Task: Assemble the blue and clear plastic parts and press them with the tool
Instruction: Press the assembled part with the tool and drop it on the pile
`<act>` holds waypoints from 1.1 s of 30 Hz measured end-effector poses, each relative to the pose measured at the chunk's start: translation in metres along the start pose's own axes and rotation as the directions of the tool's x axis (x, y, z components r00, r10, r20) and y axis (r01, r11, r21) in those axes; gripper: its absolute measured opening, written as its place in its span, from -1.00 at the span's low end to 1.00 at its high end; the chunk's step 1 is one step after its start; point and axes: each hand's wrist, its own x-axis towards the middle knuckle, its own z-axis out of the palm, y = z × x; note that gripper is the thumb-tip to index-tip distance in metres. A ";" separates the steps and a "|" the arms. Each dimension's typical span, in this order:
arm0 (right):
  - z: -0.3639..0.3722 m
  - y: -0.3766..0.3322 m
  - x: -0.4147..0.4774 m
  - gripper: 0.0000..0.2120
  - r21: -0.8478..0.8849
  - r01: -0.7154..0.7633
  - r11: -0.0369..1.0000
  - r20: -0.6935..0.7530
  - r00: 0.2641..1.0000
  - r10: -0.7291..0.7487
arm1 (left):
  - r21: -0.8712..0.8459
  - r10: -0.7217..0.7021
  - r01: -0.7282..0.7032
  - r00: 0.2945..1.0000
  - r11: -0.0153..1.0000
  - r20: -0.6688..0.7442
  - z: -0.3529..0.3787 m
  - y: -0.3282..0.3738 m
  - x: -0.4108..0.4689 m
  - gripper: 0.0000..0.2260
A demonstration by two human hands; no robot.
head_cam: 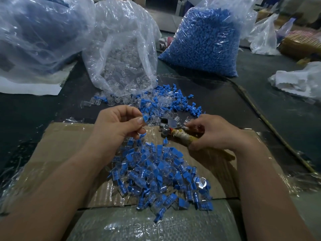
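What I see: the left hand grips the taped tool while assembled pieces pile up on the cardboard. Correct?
Not quite: the head view shows the right hand gripping the taped tool; the left hand pinches a blue part. Assembled pieces do pile up on the cardboard.

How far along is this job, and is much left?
Done: a heap of joined blue-and-clear pieces lies on the cardboard. In hand: the left hand pinches a blue part; the right hand grips the tool. Left: plenty, judging by the loose parts beyond and the full bag of blue parts.
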 end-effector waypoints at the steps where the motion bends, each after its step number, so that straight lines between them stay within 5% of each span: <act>1: 0.000 -0.001 0.000 -0.58 0.005 0.001 1.000 -0.026 1.000 -0.001 | 0.001 0.000 0.000 1.000 1.000 -0.005 0.000 0.000 0.000 -0.87; 5: 0.006 -0.008 0.007 -0.81 -0.111 -0.009 0.994 -0.076 0.997 0.001 | 0.007 0.010 -0.010 1.000 1.000 -0.020 0.000 0.000 0.000 -0.87; 10: 0.016 -0.007 0.013 -0.78 -0.254 -0.055 0.966 -0.195 0.981 0.005 | 0.016 0.031 -0.031 0.999 0.999 -0.037 0.001 0.000 0.000 -0.87; 17: 0.015 -0.021 0.007 -0.85 -0.039 0.177 0.983 -0.492 0.853 -0.173 | 0.055 0.141 -0.137 0.987 0.989 -0.083 0.002 -0.001 0.000 -0.87; 22: 0.025 -0.038 0.002 -0.86 0.049 0.272 0.961 -0.421 0.878 -0.227 | 0.093 0.225 -0.214 0.966 0.972 -0.128 0.001 -0.004 0.001 -0.82; 33: 0.034 -0.046 0.005 -0.69 -0.087 0.322 0.943 -0.301 0.894 -0.333 | 0.109 0.287 -0.272 0.944 0.956 -0.163 0.000 -0.006 0.003 -0.81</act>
